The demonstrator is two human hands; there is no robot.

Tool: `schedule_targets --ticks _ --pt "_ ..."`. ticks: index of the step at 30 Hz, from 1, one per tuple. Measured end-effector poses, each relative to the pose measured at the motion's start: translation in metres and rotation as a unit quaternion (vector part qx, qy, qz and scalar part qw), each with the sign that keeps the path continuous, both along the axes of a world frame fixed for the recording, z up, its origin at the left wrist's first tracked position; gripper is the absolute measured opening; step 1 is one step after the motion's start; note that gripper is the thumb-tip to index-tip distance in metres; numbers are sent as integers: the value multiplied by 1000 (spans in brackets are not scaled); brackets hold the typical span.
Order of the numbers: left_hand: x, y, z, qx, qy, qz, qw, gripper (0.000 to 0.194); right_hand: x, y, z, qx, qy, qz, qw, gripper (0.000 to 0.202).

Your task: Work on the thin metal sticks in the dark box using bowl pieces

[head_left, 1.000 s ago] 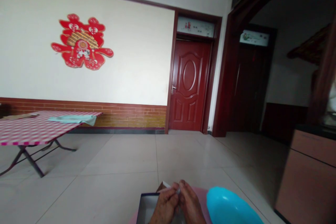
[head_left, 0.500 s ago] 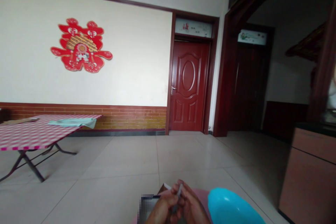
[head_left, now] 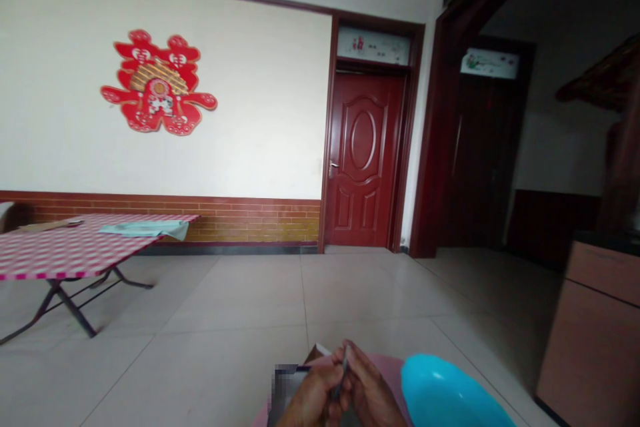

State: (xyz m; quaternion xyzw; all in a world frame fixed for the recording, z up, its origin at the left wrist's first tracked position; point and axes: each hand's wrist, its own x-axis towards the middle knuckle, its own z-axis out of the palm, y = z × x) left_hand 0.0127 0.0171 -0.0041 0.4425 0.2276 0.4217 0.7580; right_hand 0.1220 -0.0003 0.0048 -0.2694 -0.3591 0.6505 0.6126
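Note:
Both hands are close together at the bottom centre of the view, over a pink surface (head_left: pixel 390 365). A thin grey object (head_left: pixel 345 368) stands between them, too small to name. My left hand (head_left: pixel 314 395) has its thumb and fingers closed on this object from the left. On the other side, my right hand (head_left: pixel 369 387) pinches it too, fingertips near its top end. Left of the hands lies a dark-edged, grey flat item (head_left: pixel 287 383), partly covered by my left hand. A bright blue basin (head_left: pixel 450 390) sits close to the right of my right hand.
A folding table (head_left: pixel 55 257) with a red-and-white checked top stands at the left, bearing a pale green cloth (head_left: pixel 145 229). At the right is a brownish-pink cabinet (head_left: pixel 590 340). A box corner (head_left: pixel 316 352) shows behind my hands. Beyond the tiled floor is a red door (head_left: pixel 363 160).
The view has shifted slightly, so the room and basin appear a little further right. Both hands remain together on the thin grey object, with hardly any change of grip.

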Motion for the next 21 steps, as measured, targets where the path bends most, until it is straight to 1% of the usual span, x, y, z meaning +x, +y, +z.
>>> schedule_targets --ticks 3,5,9,12,14,16,18,21 --pt "0 3 -4 32 50 7 998 48 -4 2 -5 -5 -13 -9 1000 36" --pt "1 3 -3 31 67 11 997 45 -5 3 -9 -6 -24 -13 1000 37" --pt "1 1 7 -45 101 16 994 29 -5 3 -11 -2 -31 -24 999 35" --pt "-1 1 10 -64 109 1 992 20 -5 2 -9 1 -29 -32 999 35" --pt "-3 2 7 -70 108 -7 992 20 -5 2 -7 2 -27 -33 999 35" --pt "-4 4 0 -86 110 -20 990 18 -6 2 -5 1 -21 -37 999 35" --pt "-5 6 -7 -85 103 -26 991 22 -5 1 -3 -1 -12 -40 999 35" --pt "-3 8 -15 -59 87 -5 994 29 -4 1 -3 0 -2 -43 999 34"
